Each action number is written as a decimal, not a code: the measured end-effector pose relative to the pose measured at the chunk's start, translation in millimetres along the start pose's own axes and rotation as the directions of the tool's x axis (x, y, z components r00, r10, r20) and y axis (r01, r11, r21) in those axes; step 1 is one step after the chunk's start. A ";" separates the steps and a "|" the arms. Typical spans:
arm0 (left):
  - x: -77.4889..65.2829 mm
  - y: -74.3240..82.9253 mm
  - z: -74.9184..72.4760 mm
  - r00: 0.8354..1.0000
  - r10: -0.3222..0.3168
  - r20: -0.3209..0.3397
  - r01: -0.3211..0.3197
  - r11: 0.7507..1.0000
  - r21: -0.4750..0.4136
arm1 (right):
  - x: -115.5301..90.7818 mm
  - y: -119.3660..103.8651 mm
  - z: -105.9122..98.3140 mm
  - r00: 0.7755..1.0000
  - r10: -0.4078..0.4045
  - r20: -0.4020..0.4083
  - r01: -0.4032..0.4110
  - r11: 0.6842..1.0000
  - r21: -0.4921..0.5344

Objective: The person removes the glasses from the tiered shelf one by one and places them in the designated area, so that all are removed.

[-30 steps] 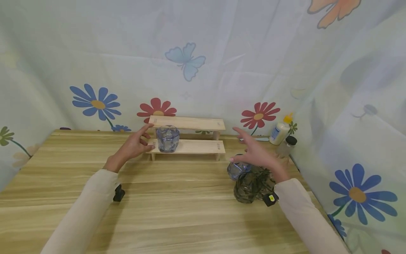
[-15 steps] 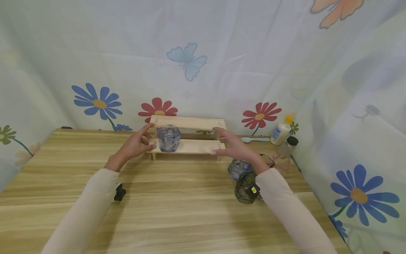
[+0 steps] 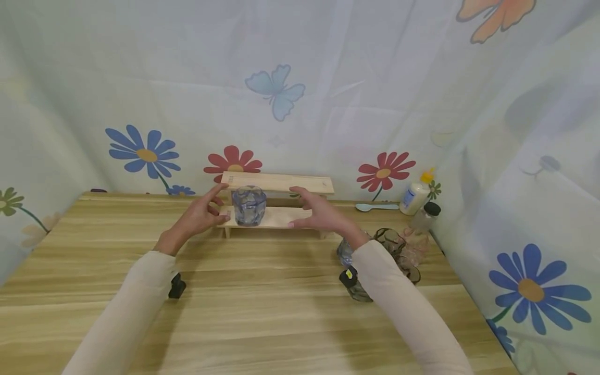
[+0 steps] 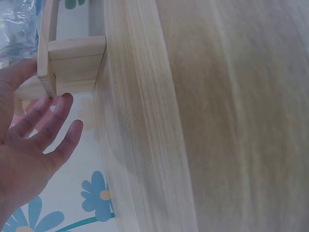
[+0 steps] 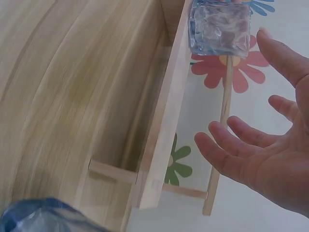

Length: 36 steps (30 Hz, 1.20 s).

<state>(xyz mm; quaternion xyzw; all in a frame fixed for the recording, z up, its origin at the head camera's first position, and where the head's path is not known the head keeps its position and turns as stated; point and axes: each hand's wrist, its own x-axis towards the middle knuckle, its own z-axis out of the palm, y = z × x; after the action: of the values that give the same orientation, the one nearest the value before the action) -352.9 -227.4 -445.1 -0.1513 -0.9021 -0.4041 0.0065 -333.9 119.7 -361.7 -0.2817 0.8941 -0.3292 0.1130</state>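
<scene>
A two-tier wooden shelf (image 3: pixel 281 217) stands against the back curtain. On its lower board sits a faceted, bluish clear glass (image 3: pixel 249 206), near the left end. My left hand (image 3: pixel 194 214) is at the shelf's left end, thumb by the lower board and index finger by the upper one; in the left wrist view its fingers (image 4: pixel 60 116) are spread and relaxed. My right hand (image 3: pixel 323 212) reaches in front of the shelf's right half, thumb and fingers spread and holding nothing. A gap separates it from the glass, also seen in the right wrist view (image 5: pixel 222 29).
Right of the shelf several glasses stand together: a bluish one (image 3: pixel 344 252), dark ones (image 3: pixel 389 239) and a pinkish one (image 3: pixel 414 247), partly behind my right forearm. A pale blue spoon (image 3: pixel 376 207), a yellow-capped bottle (image 3: pixel 414 195) and a black-lidded jar (image 3: pixel 425 216) lie farther back.
My right hand has moved left from above the cluster of glasses to in front of the shelf, closer to the glass there. My left hand has stayed at the shelf's left end.
</scene>
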 end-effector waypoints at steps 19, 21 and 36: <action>0.8 -4.4 2.9 1.000 0.012 -0.013 -0.012 1.000 0.007 | 39.7 -4.9 42.4 0.999 -0.018 -0.034 0.022 0.993 0.114; 1.1 -3.9 2.7 1.000 0.012 -0.013 -0.012 1.000 0.005 | 42.2 -7.1 45.0 0.999 -0.031 -0.042 0.036 0.991 0.130; -0.4 -2.0 2.6 1.000 0.008 -0.023 -0.008 1.000 0.011 | 65.0 -22.0 67.9 0.995 -0.049 -0.085 0.059 0.991 0.119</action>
<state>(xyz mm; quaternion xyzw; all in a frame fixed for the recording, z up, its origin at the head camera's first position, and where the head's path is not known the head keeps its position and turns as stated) -352.7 -226.9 -448.3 -0.1502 -0.9035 -0.4010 0.0193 -351.2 32.8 -399.9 -0.2847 0.8684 -0.3970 0.0843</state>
